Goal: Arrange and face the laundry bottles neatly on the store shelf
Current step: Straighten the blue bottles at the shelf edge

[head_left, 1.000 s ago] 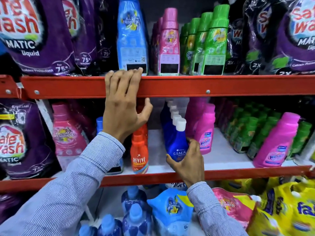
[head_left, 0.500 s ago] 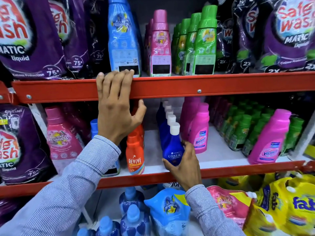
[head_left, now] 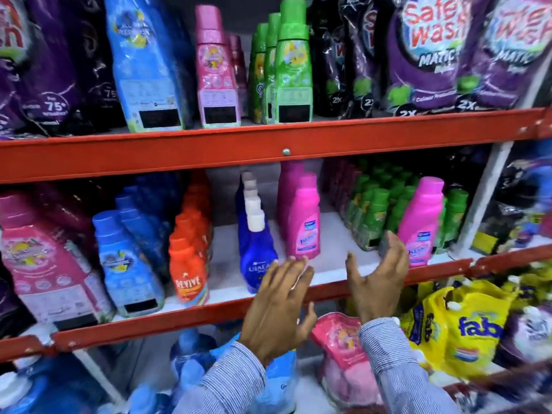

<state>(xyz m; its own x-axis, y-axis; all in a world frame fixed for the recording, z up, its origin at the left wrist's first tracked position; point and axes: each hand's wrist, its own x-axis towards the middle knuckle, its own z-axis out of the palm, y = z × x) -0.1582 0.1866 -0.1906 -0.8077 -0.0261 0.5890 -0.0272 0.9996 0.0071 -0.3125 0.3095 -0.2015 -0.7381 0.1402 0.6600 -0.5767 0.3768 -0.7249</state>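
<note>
On the middle shelf [head_left: 328, 270] stand rows of bottles: a dark blue Ujala bottle [head_left: 257, 252] with a white cap, an orange Revive bottle [head_left: 188, 270], a pink bottle [head_left: 303, 222] and a second pink bottle [head_left: 422, 216] further right. My left hand [head_left: 277, 309] hovers with fingers spread just in front of the shelf edge, below the pink bottle and right of the Ujala bottle, holding nothing. My right hand [head_left: 376, 279] is open and curved, between the two pink bottles, its fingertips close to the right one but apart from it.
Green bottles [head_left: 373, 216] fill the shelf behind my right hand. Blue, pink and green bottles and purple pouches [head_left: 424, 55] stand on the upper shelf behind an orange rail [head_left: 209, 150]. Yellow pouches [head_left: 466, 324] and blue and pink refill packs lie below.
My left hand has left the upper rail and dropped to the middle shelf's front. My right hand has let go of the Ujala bottle and moved right. The view has shifted right.
</note>
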